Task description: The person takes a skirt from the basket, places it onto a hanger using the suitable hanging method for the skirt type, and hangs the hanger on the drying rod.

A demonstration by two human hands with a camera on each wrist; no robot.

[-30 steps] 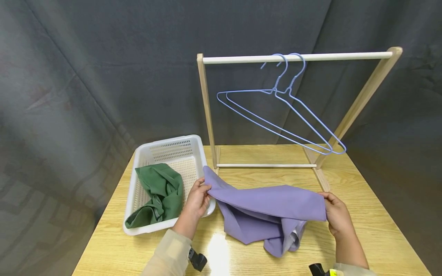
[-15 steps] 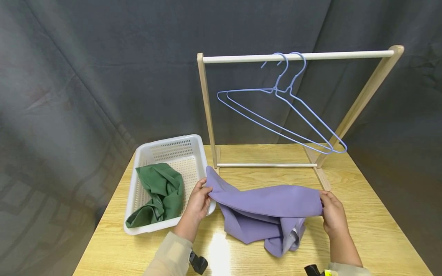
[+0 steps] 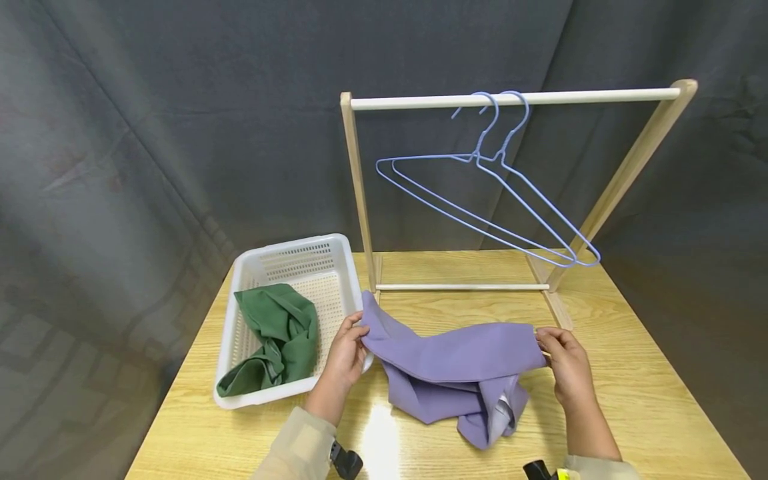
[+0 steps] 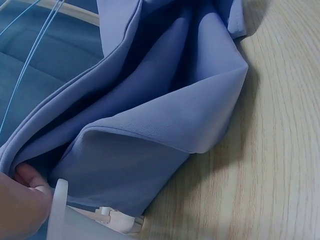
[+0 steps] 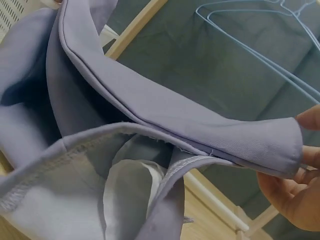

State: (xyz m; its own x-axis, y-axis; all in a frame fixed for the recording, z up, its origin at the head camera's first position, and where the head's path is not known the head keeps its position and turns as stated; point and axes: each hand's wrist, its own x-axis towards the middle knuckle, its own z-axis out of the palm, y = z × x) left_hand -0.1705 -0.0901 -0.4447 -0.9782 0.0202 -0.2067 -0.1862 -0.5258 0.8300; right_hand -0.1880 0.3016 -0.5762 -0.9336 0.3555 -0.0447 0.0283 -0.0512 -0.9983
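A purple garment (image 3: 462, 353) with stitched seams spans the space between both hands, its lower folds bunched down on the table. My left hand (image 3: 343, 350) pinches its left end beside the basket's right rim. In the left wrist view, the thumb and fingers of the left hand (image 4: 25, 200) show at the cloth's edge. My right hand (image 3: 569, 365) holds the right end, with its fingers partly hidden by the fabric. The right wrist view has the right hand (image 5: 300, 195) at the end of a folded band, and the garment's whitish inside (image 5: 65, 205) shows below.
At left stands a white perforated basket (image 3: 227, 347) with a crumpled green cloth (image 3: 288, 327) in it. Behind the garment is a wooden rack (image 3: 624, 173), and two blue wire hangers (image 3: 480, 157) hang on its white bar (image 3: 600, 97). A grey curtain (image 3: 252, 133) backs the wooden table (image 3: 630, 373).
My right hand has moved left, bringing the garment's right end nearer to my left hand, and the cloth between them dips more. The left hand has barely shifted.
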